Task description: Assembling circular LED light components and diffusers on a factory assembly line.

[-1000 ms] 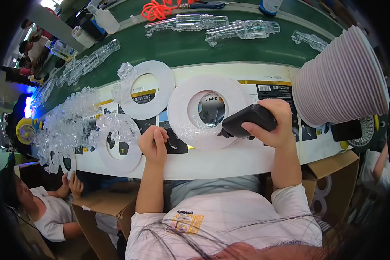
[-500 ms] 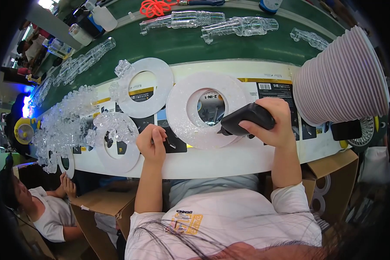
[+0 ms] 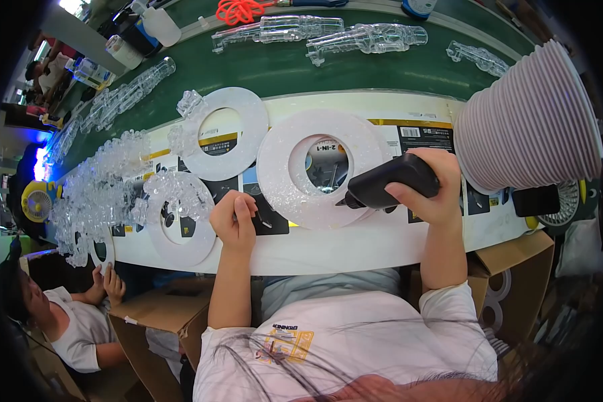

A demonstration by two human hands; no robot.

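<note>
My right hand (image 3: pixel 435 184) is wrapped round a black squeeze bottle (image 3: pixel 392 182) with a narrow nozzle. The bottle is tilted, its tip at the lower right of a white flat ring (image 3: pixel 285 144); I cannot tell whether it touches. Glossy, wet-looking specks cover the ring's lower part, and another white ring seems to lie under it. Left of it, near the table's front, my left hand (image 3: pixel 233 220) is closed with its fingers curled. Whatever it holds, if anything, is hidden.
A tall stack of white rings (image 3: pixel 526 120) stands at the right. On the left, clear plastic pieces (image 3: pixel 104 187) lie heaped beside two more rings (image 3: pixel 231 144). Several clear parts (image 3: pixel 368 41) lie on the green belt (image 3: pixel 281 74). A co-worker's hands (image 3: pixel 107 285) are at the lower left.
My right hand has shifted slightly right with the bottle, which now lies a little flatter. The left hand has barely moved.
</note>
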